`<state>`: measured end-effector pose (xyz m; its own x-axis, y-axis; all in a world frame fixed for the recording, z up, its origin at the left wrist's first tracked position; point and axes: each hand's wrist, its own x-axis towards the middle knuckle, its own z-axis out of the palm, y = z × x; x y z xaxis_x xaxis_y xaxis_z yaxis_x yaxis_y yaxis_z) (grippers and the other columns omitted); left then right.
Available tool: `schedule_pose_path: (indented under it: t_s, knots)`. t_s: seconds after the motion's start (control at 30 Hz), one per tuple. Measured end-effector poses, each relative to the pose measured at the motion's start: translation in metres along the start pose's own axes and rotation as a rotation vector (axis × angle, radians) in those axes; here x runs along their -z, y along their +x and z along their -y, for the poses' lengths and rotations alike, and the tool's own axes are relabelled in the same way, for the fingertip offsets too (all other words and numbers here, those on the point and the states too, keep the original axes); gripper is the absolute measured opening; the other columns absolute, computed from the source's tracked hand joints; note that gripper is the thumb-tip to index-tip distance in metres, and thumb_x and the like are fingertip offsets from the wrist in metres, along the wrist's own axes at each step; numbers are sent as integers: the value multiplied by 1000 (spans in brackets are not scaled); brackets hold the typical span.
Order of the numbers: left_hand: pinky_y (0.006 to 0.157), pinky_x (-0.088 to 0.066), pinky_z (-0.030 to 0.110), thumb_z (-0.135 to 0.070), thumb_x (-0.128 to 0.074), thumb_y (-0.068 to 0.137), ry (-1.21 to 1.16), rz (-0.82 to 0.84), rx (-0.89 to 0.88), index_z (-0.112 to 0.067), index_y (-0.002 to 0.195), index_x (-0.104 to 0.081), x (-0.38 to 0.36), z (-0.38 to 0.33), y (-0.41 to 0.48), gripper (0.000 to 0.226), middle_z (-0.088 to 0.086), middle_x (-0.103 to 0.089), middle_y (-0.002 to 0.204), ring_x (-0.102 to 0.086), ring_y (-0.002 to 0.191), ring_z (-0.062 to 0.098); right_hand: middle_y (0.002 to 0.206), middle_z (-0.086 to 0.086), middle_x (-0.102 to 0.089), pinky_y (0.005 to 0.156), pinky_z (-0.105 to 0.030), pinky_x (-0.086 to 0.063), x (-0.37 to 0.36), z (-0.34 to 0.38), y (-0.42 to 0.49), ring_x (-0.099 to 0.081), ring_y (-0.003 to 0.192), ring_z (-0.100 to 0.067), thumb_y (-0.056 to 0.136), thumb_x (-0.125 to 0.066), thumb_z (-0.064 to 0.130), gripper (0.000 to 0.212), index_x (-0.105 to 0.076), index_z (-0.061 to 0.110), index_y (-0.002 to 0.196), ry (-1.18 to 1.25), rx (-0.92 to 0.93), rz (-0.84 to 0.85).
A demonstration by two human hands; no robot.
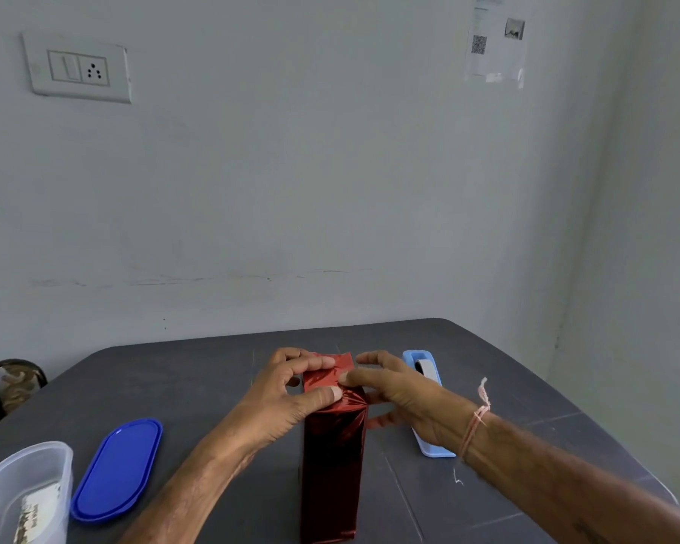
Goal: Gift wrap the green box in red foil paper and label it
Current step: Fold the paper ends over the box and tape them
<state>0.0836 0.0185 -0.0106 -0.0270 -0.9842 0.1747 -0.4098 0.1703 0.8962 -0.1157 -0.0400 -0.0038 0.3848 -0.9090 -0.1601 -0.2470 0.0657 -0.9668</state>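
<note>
Two hands meet at the far end of the box (332, 465), which lies mid-table wrapped in shiny, crinkled red foil (322, 376). Left hand (291, 394) and right hand (393, 390) both pinch the loose foil flap. Just beside the right wrist sits a pale blue tape dispenser (424, 371); a smooth oval blue lid (116, 471) and clear plastic tub (24, 492) rest at left on the dark table (197, 371).

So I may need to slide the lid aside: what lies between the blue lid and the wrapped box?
In the head view, only the left forearm crosses the dark table between blue lid and foil-wrapped box.
</note>
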Motion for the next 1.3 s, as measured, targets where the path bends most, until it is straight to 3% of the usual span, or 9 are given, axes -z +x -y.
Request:
schedule_pose_path:
  t_s: [0.27, 0.5, 0.63, 0.73, 0.9, 0.97, 1.07, 1.17, 1.3]
  knots:
    - [112, -28, 30, -59, -66, 80, -57, -9, -18, -44, 123, -69, 2, -2, -1, 45, -17, -45, 130, -38, 128, -6, 143, 26, -47, 106, -31, -50, -30, -45, -38, -49, 132, 5, 68, -81, 70, 96, -30, 47, 146, -184, 491, -142]
    - [88, -39, 8, -48, -45, 102, -23, 27, -26, -35, 124, -70, -5, -8, 11, 36, -13, -46, 126, -47, 123, -5, 141, 44, -25, 93, -15, -45, -88, -64, -45, -46, 121, 12, 53, -77, 75, 126, 3, 55, 149, -279, 453, -559]
    - [90, -42, 5, -48, -50, 100, -22, 11, -50, -37, 126, -68, -4, -7, 12, 34, -9, -47, 127, -46, 123, -5, 135, 34, -46, 89, -14, -45, -91, -67, -35, -57, 117, 3, 64, -76, 55, 108, -9, 55, 148, -216, 464, -577]
    - [114, -38, 27, -56, -57, 92, -118, -73, -57, -55, 132, -58, -3, 10, 14, 40, -14, -44, 136, -43, 132, 1, 141, 20, -53, 106, -28, -46, -68, -78, -22, -53, 131, -3, 75, -83, 44, 93, -30, 41, 151, -45, 570, -454]
    - [84, -48, 6, -28, -69, 93, -264, -40, 19, -50, 148, -28, -27, 48, 10, 72, -28, -51, 130, -52, 117, -15, 137, 15, -61, 112, -39, -46, -30, -88, -3, -59, 126, -3, 79, -81, 54, 67, -48, 51, 138, 341, 411, -295]
    - [83, -48, 4, -21, -72, 94, -176, -75, 41, -43, 145, -37, -40, 61, 6, 66, -28, -56, 124, -56, 105, -20, 138, 14, -62, 113, -43, -46, -21, -95, 10, -61, 126, -5, 83, -75, 62, 64, -50, 49, 140, 327, 327, -265]
    - [96, -54, 24, -30, -78, 89, -95, -211, 119, -33, 128, -62, -51, 83, 0, 42, -14, -71, 119, -67, 111, 1, 140, 10, -63, 112, -38, -47, -20, -113, 19, -61, 126, -7, 88, -67, 63, 73, -45, 34, 151, 310, 177, -137]
    - [75, -53, 15, -25, -74, 92, -148, -162, 243, -31, 118, -64, -55, 90, -17, 29, -12, -73, 115, -71, 100, 3, 131, 6, -69, 110, -35, -48, -23, -134, 15, -65, 121, -10, 102, -58, 39, 42, -53, 27, 143, 304, 93, -23]
    - [77, -50, 8, -24, -73, 93, -255, -27, 274, -40, 119, -59, -50, 94, -38, 34, -21, -71, 116, -66, 104, -10, 128, -2, -71, 110, -41, -48, -22, -141, 16, -66, 122, -20, 105, -56, 25, 33, -60, 18, 137, 300, 109, -11]
